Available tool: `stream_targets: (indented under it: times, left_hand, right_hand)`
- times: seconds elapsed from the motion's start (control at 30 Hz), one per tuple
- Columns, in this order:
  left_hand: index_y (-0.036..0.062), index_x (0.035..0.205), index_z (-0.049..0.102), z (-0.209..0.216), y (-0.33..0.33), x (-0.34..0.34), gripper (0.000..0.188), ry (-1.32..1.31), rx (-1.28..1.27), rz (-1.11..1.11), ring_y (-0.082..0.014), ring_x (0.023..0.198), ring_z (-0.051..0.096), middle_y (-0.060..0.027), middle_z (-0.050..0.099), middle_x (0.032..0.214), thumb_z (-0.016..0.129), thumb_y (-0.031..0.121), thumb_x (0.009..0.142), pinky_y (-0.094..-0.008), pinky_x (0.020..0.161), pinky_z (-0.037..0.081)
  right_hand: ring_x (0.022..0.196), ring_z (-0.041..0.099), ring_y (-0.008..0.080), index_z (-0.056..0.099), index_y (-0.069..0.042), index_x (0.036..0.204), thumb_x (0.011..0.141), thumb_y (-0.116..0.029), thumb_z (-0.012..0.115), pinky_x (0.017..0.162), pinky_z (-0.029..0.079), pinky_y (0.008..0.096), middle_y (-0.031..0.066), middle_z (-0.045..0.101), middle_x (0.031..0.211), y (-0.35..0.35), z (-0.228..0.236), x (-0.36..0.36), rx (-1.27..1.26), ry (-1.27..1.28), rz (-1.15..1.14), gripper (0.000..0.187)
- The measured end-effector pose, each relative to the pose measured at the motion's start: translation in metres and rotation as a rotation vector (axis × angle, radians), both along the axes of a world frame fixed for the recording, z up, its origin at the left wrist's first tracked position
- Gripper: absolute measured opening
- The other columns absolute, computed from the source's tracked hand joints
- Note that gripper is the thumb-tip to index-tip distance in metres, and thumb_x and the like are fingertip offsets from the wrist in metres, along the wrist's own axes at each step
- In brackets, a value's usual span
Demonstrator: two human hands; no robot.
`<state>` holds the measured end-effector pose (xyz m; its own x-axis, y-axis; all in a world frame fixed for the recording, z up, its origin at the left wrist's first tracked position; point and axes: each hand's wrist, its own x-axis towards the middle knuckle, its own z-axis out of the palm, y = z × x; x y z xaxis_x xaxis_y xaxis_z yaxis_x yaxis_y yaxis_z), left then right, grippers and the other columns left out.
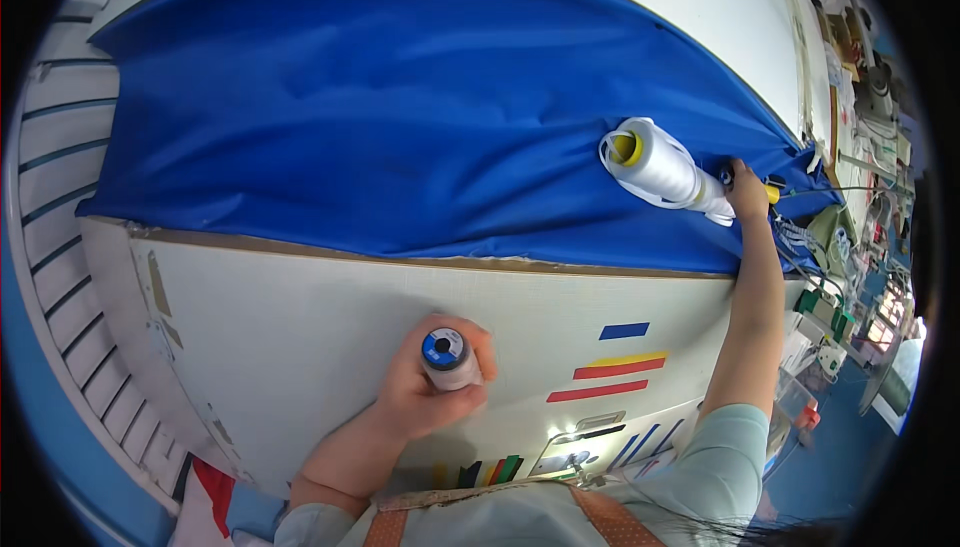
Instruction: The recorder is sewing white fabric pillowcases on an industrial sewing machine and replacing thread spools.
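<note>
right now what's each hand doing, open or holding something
Left hand: closed around a thread spool.
Right hand: on the white thread cone; grip cannot be told.

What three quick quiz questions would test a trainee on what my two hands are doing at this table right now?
1. True or false: the left hand is closed around a small thread spool with a blue top.
2. Which thing does the right hand touch? A) the red tape strips B) the large white thread cone C) the slatted rack
3. Fill in: the white cone lies on its side on the ____ fabric.

Key: 1 true; 2 B; 3 blue.
</note>
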<state>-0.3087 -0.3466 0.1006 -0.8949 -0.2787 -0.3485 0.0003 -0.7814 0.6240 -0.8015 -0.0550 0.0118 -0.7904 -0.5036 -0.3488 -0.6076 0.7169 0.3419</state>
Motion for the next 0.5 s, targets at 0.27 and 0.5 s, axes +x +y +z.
stream_targets:
  times: [0.27,0.5]
  left_hand:
    - [0.0073,0.104,0.052,0.003,0.002,0.002,0.038,0.086,-0.327,0.067,-0.0177,0.079,0.057,-0.009,0.06,0.088,0.065,-0.005,0.07,-0.0314,0.067,0.047]
    - [0.0058,0.102,0.056,0.01,0.003,-0.001,0.036,0.209,-0.522,0.127,-0.0191,0.092,0.056,-0.0064,0.06,0.094,0.065,-0.009,0.07,-0.0313,0.081,0.045]
  right_hand:
    - [0.079,0.064,0.0378,0.051,-0.008,0.106,0.071,-0.01,0.06,0.068,0.052,0.0468,0.0194,0.064,0.095,-0.017,0.051,0.045,-0.084,0.059,0.069,0.037]
    - [0.079,0.064,0.0299,0.057,-0.004,0.105,0.068,-0.007,0.069,0.07,0.052,0.0352,0.0152,0.064,0.09,-0.094,0.139,0.126,-0.724,0.058,0.246,0.039]
